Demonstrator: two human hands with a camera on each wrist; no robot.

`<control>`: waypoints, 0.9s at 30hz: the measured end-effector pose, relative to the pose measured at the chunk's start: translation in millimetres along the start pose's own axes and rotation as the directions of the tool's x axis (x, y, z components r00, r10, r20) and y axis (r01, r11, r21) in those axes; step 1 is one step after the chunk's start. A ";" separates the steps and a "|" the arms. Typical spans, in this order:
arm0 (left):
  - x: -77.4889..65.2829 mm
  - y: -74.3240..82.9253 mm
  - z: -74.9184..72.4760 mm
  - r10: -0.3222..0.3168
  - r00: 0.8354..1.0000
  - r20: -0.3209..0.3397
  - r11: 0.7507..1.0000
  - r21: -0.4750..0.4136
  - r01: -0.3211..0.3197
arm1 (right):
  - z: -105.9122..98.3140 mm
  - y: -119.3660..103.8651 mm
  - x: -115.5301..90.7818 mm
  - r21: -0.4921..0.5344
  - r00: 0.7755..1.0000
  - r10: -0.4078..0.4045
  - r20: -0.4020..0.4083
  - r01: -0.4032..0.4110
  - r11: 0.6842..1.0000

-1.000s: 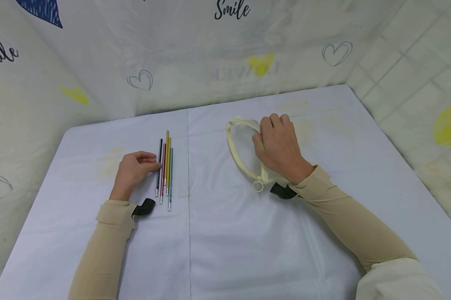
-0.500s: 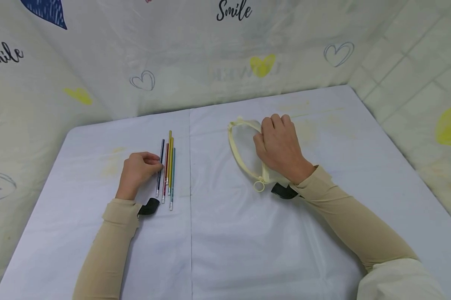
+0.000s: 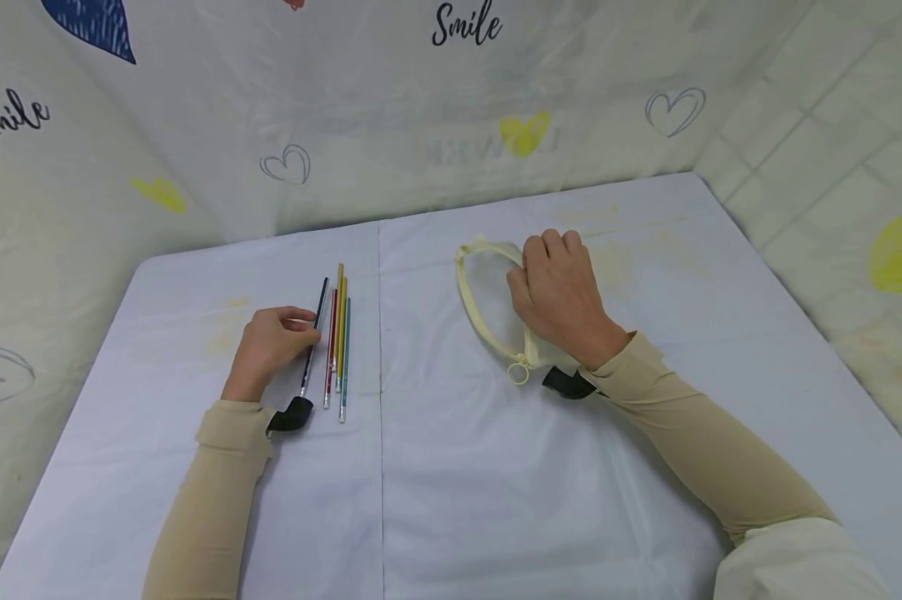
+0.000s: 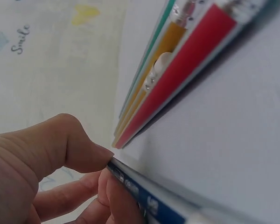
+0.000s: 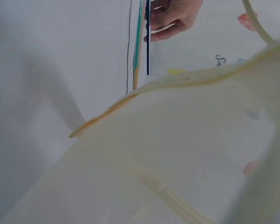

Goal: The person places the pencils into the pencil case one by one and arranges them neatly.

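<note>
My left hand [image 3: 271, 348] pinches a dark blue pencil [image 4: 151, 200] between thumb and fingers. The pencil slants over the white table, its eraser end towards me. Just right of it lie a red pencil [image 4: 182, 65], two yellow pencils [image 3: 341, 312] and a teal pencil [image 3: 346, 358], side by side with erasers nearest me. Farther right, my right hand [image 3: 559, 287] grips the edge of a translucent cream zip pouch [image 3: 468, 304], holding its mouth wide towards the pencils. A zipper ring [image 3: 517, 374] hangs at the near corner. The right fingertips are hidden behind the pouch edge.
A white cloth [image 3: 496, 483] with a centre crease covers the table. Behind it hangs a pale curtain [image 3: 376, 108] printed with hearts and "Smile". Black wrist camera mounts [image 3: 291, 414] stick out at both cuffs.
The dark blue pencil has come away from the other pencils and tilted, its eraser end shifting left with my left hand. The right hand and pouch stay in place.
</note>
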State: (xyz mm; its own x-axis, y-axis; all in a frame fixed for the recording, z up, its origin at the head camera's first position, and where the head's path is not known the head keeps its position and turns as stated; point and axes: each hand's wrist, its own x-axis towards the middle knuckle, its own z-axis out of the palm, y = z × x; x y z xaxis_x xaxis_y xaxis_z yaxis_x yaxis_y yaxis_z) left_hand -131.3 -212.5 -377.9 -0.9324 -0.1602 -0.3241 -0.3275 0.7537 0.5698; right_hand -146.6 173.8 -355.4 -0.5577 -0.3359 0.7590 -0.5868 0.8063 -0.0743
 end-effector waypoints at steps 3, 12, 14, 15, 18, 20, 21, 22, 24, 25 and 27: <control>0.3 -1.0 -2.8 0.012 1.000 0.012 1.000 -0.027 -0.012 | -0.1 -0.1 -0.3 0.001 1.000 0.002 0.000 -0.002 1.000; 0.5 -3.5 -8.0 0.040 0.998 0.051 0.986 -0.164 -0.031 | 0.8 0.7 -1.5 0.001 1.000 0.003 -0.011 -0.003 1.000; 1.4 -3.3 -7.9 0.031 0.998 0.057 0.981 -0.195 -0.019 | 1.1 1.0 -1.6 0.001 1.000 0.003 -0.010 -0.003 1.000; 1.7 -3.0 -7.7 0.027 0.998 0.061 0.978 -0.207 -0.014 | 1.4 1.2 -1.7 0.004 1.000 0.004 -0.010 -0.004 1.000; 2.6 -0.9 -6.7 0.024 0.997 0.070 0.971 -0.239 -0.006 | 1.6 2.1 -2.4 0.003 1.000 0.008 -0.010 -0.008 1.000; 2.6 0.7 -5.4 0.038 0.997 0.073 0.963 -0.270 -0.017 | 1.5 2.5 -2.7 -0.003 1.000 0.005 -0.012 -0.005 1.000; 2.8 1.6 -4.5 0.048 0.996 0.075 0.958 -0.286 -0.025 | 1.5 2.8 -2.8 -0.004 1.000 0.004 -0.013 -0.004 1.000; 2.9 2.7 -3.5 0.055 0.996 0.076 0.955 -0.295 -0.030 | 1.5 3.0 -2.9 -0.007 1.000 0.005 -0.015 -0.005 1.000; 3.4 5.0 -1.7 0.065 0.994 0.082 0.951 -0.308 -0.037 | 1.6 3.2 -2.8 -0.005 1.000 0.006 -0.018 -0.006 1.000; 3.4 6.3 -0.9 0.068 0.994 0.087 0.949 -0.314 -0.037 | 1.7 3.0 -2.7 -0.005 1.000 0.008 -0.018 -0.008 1.000; 3.6 8.0 -0.1 0.067 0.993 0.099 0.949 -0.314 -0.032 | 2.2 2.5 -2.5 0.004 1.000 0.015 -0.018 -0.015 1.000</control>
State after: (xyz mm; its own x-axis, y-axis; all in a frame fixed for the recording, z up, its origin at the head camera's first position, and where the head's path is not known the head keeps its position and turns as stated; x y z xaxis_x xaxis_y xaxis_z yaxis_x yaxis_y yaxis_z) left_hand -137.3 -207.1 -374.4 -0.9324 -0.0458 -0.3585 -0.3286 0.5201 0.7884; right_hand -148.0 175.6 -358.9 -0.5557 -0.3144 0.7696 -0.5807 0.8093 -0.0887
